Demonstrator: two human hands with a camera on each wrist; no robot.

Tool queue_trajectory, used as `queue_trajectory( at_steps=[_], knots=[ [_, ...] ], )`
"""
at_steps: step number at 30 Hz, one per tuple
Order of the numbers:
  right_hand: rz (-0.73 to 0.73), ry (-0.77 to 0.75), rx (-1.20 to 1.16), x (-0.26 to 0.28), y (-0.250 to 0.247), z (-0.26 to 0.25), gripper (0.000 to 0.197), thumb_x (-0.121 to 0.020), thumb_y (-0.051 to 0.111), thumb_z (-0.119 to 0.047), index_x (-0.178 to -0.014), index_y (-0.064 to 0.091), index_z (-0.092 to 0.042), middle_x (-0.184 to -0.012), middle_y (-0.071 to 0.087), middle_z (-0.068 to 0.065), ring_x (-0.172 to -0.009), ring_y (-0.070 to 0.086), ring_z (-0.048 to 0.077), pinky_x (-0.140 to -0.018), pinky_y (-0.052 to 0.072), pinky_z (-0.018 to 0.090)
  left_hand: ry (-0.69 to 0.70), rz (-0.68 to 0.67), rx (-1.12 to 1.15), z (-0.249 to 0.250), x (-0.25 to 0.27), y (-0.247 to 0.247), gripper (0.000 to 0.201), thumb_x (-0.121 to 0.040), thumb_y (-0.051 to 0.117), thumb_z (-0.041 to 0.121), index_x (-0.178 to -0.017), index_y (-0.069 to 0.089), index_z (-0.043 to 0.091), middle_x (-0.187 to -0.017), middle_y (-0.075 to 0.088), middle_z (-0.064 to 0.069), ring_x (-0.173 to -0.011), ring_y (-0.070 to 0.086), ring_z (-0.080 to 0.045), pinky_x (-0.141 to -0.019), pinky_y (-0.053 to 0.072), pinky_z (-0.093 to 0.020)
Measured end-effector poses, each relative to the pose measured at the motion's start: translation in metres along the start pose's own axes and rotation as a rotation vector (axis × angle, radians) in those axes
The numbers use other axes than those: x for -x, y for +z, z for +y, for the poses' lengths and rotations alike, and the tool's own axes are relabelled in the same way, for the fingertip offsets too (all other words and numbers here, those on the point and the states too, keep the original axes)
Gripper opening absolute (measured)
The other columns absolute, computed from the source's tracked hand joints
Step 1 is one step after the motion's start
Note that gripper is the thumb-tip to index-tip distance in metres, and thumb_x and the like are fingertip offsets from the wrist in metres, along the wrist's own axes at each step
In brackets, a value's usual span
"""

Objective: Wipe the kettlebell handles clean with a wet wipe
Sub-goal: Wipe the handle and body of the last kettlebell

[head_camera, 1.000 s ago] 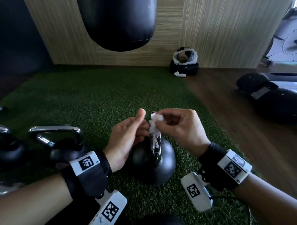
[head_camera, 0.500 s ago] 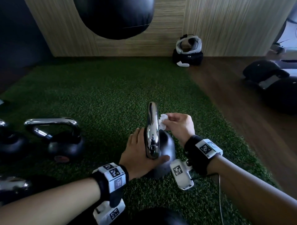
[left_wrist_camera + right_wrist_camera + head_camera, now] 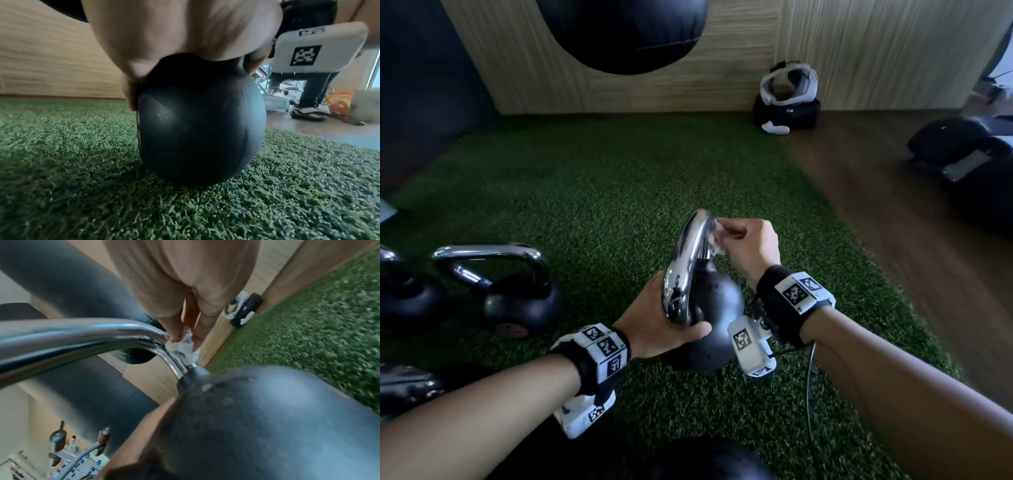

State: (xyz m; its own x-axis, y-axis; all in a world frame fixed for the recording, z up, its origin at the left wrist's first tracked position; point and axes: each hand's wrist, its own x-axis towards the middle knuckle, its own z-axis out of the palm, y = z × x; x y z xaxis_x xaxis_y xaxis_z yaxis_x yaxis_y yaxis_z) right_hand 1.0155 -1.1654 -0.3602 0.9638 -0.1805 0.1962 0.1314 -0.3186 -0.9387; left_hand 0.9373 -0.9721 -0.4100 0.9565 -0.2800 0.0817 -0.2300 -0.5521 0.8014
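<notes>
A black kettlebell (image 3: 717, 308) with a chrome handle (image 3: 686, 270) stands on the green turf, tilted toward me. My left hand (image 3: 657, 318) grips its ball near the foot of the handle, thumb across the front; the left wrist view shows the ball (image 3: 199, 123) under my palm. My right hand (image 3: 748, 245) pinches a crumpled white wet wipe (image 3: 717, 236) against the far leg of the handle. In the right wrist view the wipe (image 3: 183, 345) sits where the handle (image 3: 82, 335) bends down to the ball.
Another chrome-handled kettlebell (image 3: 517, 291) stands at the left, with more (image 3: 400, 294) beyond it at the frame edge. A black punching bag (image 3: 626, 31) hangs ahead. Headgear (image 3: 789, 96) lies by the wooden wall; black gear (image 3: 969, 161) lies on the wood floor at right.
My left hand dropped from the handle top to grip the ball and the kettlebell tilted. My right hand moved the wipe from the top to the far leg of the handle.
</notes>
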Motion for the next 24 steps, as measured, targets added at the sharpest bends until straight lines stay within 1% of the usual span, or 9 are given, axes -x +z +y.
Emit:
queue_trajectory(
  at_steps=[3,8,10,12,14,15,17,20,24],
  knots=[
    [0.037,-0.065,0.001,0.004,-0.005,-0.003,0.023,-0.086,0.081,-0.022,-0.109,0.081,-0.019,-0.094,0.079,-0.006,-0.081,0.070,0.002,-0.079,0.057,0.016,-0.023,-0.031,-0.008,-0.010,-0.002,0.001,0.110,-0.055,0.091,0.068,-0.146,0.032,0.047,-0.140,0.056,0.008,-0.135,0.052,-0.013,-0.117,0.041,-0.047],
    [-0.040,0.012,0.016,0.009,-0.008,-0.002,0.024,-0.086,0.082,-0.020,-0.110,0.080,-0.018,-0.099,0.079,-0.003,-0.086,0.073,0.008,-0.083,0.060,0.023,-0.006,-0.187,-0.158,-0.007,0.001,-0.013,0.124,-0.050,0.087,0.077,-0.151,0.019,0.049,-0.152,0.043,0.016,-0.145,0.038,-0.008,-0.122,0.034,-0.046],
    [0.020,-0.122,0.073,0.012,-0.009,-0.013,0.020,-0.088,0.080,-0.021,-0.108,0.081,-0.020,-0.096,0.079,-0.005,-0.082,0.072,0.007,-0.078,0.058,0.020,-0.005,-0.195,-0.166,-0.004,0.000,-0.014,0.117,-0.049,0.089,0.076,-0.146,0.029,0.047,-0.147,0.047,0.016,-0.142,0.042,-0.008,-0.120,0.037,-0.046],
    [0.076,-0.282,0.104,0.019,-0.011,-0.024,0.019,-0.088,0.078,-0.016,-0.106,0.082,-0.022,-0.096,0.078,-0.005,-0.080,0.070,0.008,-0.074,0.054,0.013,-0.012,-0.184,-0.168,0.000,0.000,-0.013,0.096,-0.049,0.090,0.075,-0.128,0.045,0.045,-0.137,0.053,0.015,-0.134,0.048,-0.008,-0.118,0.040,-0.046],
    [0.091,-0.383,0.142,0.023,-0.012,-0.028,0.024,-0.087,0.078,-0.009,-0.109,0.081,-0.019,-0.103,0.078,-0.004,-0.083,0.069,0.008,-0.073,0.049,0.004,0.003,-0.172,-0.169,0.002,0.001,-0.012,0.093,-0.049,0.090,0.073,-0.126,0.042,0.048,-0.137,0.052,0.016,-0.133,0.047,-0.007,-0.120,0.038,-0.041],
    [0.079,-0.397,0.157,0.022,-0.013,-0.027,0.026,-0.087,0.078,-0.009,-0.111,0.080,-0.017,-0.106,0.078,-0.003,-0.084,0.069,0.008,-0.074,0.050,0.005,0.013,-0.165,-0.164,0.003,0.002,-0.012,0.100,-0.049,0.090,0.072,-0.132,0.036,0.051,-0.140,0.049,0.017,-0.135,0.045,-0.005,-0.121,0.035,-0.039],
    [0.036,-0.384,0.169,0.015,-0.016,-0.026,0.026,-0.088,0.078,-0.010,-0.113,0.079,-0.017,-0.107,0.077,-0.001,-0.085,0.070,0.011,-0.078,0.058,0.020,0.006,-0.152,-0.149,0.004,0.004,-0.013,0.113,-0.047,0.092,0.071,-0.139,0.027,0.058,-0.146,0.044,0.019,-0.139,0.041,-0.004,-0.122,0.034,-0.041],
    [0.033,-0.432,0.192,0.013,-0.018,-0.030,0.025,-0.089,0.075,-0.005,-0.112,0.080,-0.015,-0.107,0.077,0.000,-0.086,0.071,0.012,-0.080,0.062,0.032,-0.024,-0.164,-0.139,0.006,0.006,-0.014,0.110,-0.045,0.092,0.071,-0.124,0.016,0.077,-0.147,0.039,0.020,-0.139,0.038,-0.002,-0.122,0.032,-0.037],
    [0.056,-0.684,0.215,0.046,-0.024,-0.034,0.026,-0.088,0.071,0.006,-0.108,0.080,-0.009,-0.103,0.077,0.003,-0.085,0.068,0.005,-0.080,0.052,0.006,0.000,-0.102,-0.136,0.008,0.006,-0.012,0.119,-0.043,0.093,0.069,-0.136,0.019,0.058,-0.147,0.040,0.018,-0.137,0.039,-0.001,-0.122,0.031,-0.033]
  ],
)
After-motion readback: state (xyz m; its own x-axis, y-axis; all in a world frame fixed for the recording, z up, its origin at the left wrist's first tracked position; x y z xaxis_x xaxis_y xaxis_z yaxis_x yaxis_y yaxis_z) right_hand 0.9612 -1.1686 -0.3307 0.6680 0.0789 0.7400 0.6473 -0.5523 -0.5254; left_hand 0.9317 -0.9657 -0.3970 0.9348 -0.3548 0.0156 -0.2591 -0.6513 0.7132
